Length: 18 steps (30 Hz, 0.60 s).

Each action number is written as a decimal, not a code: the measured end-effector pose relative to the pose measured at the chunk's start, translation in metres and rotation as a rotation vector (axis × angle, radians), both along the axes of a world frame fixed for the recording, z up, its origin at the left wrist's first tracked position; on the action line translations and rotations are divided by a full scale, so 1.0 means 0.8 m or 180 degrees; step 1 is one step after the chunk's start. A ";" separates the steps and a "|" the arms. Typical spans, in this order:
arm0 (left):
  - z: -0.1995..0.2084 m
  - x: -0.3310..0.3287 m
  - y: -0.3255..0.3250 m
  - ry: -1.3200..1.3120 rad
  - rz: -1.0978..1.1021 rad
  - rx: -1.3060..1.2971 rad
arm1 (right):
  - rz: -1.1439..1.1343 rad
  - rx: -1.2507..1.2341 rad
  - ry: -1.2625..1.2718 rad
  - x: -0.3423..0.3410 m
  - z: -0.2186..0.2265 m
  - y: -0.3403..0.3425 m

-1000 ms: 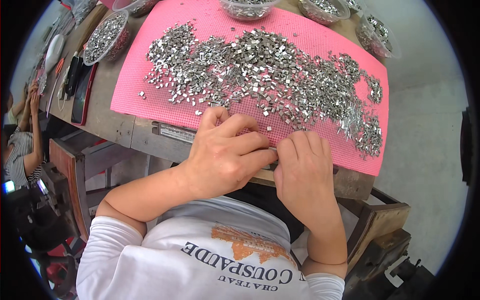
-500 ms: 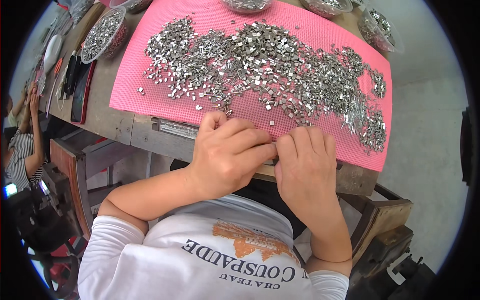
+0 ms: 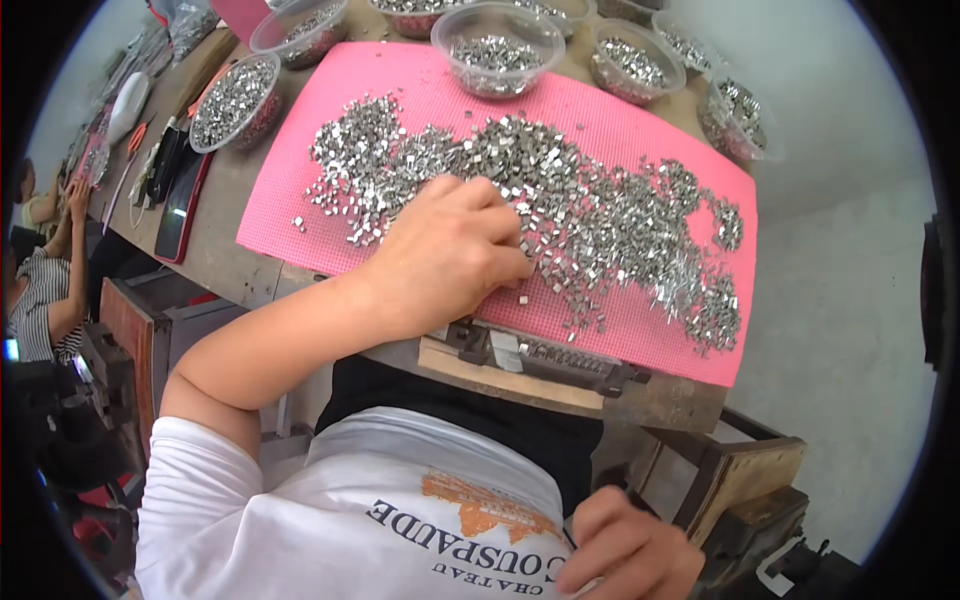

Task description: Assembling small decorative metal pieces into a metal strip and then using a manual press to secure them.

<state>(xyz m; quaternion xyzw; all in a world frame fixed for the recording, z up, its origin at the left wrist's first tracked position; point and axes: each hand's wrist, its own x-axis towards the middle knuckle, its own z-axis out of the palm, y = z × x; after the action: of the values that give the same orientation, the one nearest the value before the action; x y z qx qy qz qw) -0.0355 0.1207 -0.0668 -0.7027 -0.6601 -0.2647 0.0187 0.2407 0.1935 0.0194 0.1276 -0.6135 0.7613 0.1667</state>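
My left hand point(image 3: 450, 255) rests on the pile of small silvery metal pieces point(image 3: 610, 225), its fingers curled inward among them. Whatever its fingertips pinch is hidden. A pink textured mat point(image 3: 690, 365) lies under the pile. Low at the right, beside my shirt, is my right hand point(image 3: 635, 550), with its fingers bent. A dark bit shows at its knuckles, too little to name. Along the table's near edge, just below my left hand, runs a narrow metal fixture point(image 3: 545, 355) with a row of small pieces in it and a wooden strip point(image 3: 500, 380) beneath.
Clear plastic bowls of metal pieces line the far side, including one on the mat point(image 3: 498, 55) and one at the left point(image 3: 235, 105). A phone point(image 3: 180, 215) and an orange-handled tool point(image 3: 137, 138) lie leftward. Another person in a striped top point(image 3: 50, 300) sits far left.
My hands were together at the table's near edge and have parted. The left moved up onto the pile; the right dropped toward my lap. The view has shifted, revealing more bowls and the metal fixture.
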 end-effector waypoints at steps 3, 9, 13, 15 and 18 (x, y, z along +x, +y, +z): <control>0.006 -0.001 0.006 0.0317 -0.0190 0.0008 | 0.0680 0.0404 0.0966 -0.019 -0.016 0.019; 0.008 -0.006 0.007 0.0823 -0.0514 -0.0193 | 0.1091 -0.0045 0.0855 -0.029 -0.016 0.027; 0.002 -0.020 0.011 0.0028 -0.0772 -0.0264 | -0.0562 0.1741 -0.0449 -0.027 -0.001 0.028; -0.001 -0.026 0.003 -0.0093 -0.0620 -0.0278 | -0.1800 0.1917 -0.1182 -0.027 -0.024 0.024; 0.005 -0.021 0.005 -0.0100 -0.0552 -0.0328 | -0.2709 0.3056 -0.1363 -0.044 -0.055 0.050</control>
<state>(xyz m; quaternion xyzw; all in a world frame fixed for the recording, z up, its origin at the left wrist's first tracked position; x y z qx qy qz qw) -0.0523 0.1248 -0.0630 -0.7530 -0.6097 -0.2420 -0.0509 0.2056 0.2336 -0.0248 -0.2189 -0.9000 0.2808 0.2515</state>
